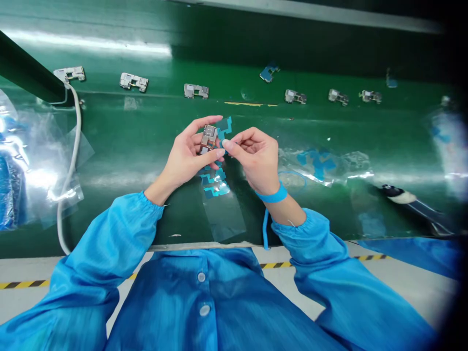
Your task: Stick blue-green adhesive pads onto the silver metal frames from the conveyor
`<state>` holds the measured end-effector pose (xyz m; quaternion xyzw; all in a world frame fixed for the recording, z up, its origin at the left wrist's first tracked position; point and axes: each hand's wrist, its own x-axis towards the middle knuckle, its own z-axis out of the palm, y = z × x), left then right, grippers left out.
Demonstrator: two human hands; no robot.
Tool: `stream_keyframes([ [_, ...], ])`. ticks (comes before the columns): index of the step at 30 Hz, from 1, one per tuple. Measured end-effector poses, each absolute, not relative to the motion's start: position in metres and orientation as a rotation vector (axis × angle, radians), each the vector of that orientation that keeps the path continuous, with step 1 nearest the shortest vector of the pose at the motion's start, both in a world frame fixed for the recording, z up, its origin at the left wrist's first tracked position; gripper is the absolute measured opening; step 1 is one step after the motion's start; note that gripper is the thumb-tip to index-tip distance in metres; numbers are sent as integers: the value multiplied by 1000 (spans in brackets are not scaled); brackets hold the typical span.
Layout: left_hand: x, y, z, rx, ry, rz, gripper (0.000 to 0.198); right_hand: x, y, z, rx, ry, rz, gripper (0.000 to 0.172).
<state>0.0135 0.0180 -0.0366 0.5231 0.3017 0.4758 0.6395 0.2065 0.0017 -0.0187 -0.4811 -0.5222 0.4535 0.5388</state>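
You are cradling a small circuit module (208, 138) in the half-curled fingers of your left hand (185, 153) above the middle of the green bench (127, 146), with your right hand (256, 161) pinching a blue film piece (224, 127) between thumb and forefinger right at the module's edge, working with just the fingertips for good control

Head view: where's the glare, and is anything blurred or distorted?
Head view: white glare streaks on the glossy green bench mat at upper left and on the clear plastic bag at left; right edge darkens and blurs; the left hand, right hand, small circuit module and blue film strip look sharp.
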Motion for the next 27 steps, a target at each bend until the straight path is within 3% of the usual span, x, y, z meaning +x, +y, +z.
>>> stream_keyframes([
  [4, 13, 15, -32, 1196, 775, 1091, 70, 221, 6, -14, -1161, -1434, 941, 41],
  [9, 11, 16, -29, 1199, 835, 1091, 68, 240, 7, -2, -1088, -1828, 558, 23],
  [14, 11, 15, -28, 1252, 834, 1073, 66, 244, 6, -1, -1037, -1938, 492, 17],
  [22, 14, 11, -20, 1080, 908, 1001, 52, 243, 6, -1, -1114, -1875, 525, 26],
  [27, 14, 10, -10, 1003, 883, 935, 52, 232, -1, -1, -1128, -1592, 964, 35],
])
